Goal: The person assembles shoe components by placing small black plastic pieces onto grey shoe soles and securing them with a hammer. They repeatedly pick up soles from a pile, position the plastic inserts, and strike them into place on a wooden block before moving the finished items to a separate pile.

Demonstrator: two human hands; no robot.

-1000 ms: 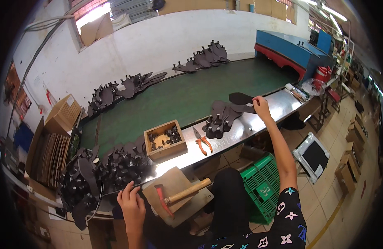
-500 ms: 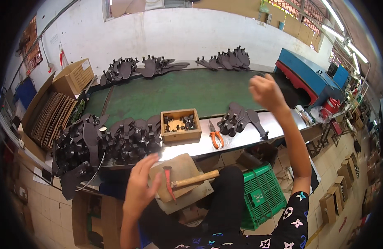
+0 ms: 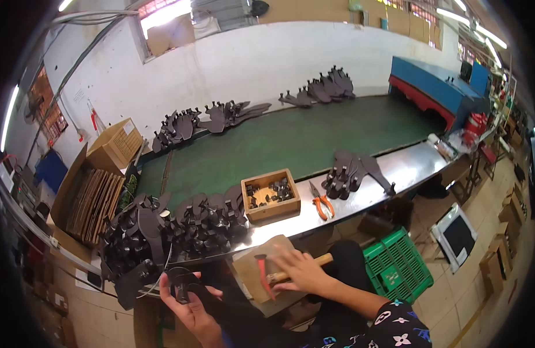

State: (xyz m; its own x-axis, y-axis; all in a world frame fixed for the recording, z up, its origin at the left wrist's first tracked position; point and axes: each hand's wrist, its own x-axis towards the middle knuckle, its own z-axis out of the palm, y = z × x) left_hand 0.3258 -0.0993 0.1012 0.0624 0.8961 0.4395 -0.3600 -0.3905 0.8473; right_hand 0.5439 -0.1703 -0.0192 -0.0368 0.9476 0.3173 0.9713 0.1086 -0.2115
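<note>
My left hand [image 3: 193, 313] is closed around a dark shoe sole [image 3: 183, 283] with a black heel-like part, low in the view beside the heap of soles. My right hand [image 3: 305, 271] lies over the wooden handle of a hammer [image 3: 263, 271], its fingers stretched out and the thumb apart below. The hammer has a red head with a dark face and rests on a worn tan pad [image 3: 247, 272] at my lap. Part of the handle is hidden beneath my palm.
Heaped dark soles [image 3: 206, 223] lie left of a wooden box [image 3: 271, 213] of small black parts. Orange-handled pliers [image 3: 322, 207] and more soles [image 3: 354, 171] lie right of it. Beyond runs a green conveyor belt [image 3: 290, 133]. A green crate [image 3: 398, 264] stands at right.
My right hand has come down from above the belt to the hammer. My left hand has moved lower left and now holds a sole. The view has shifted.
</note>
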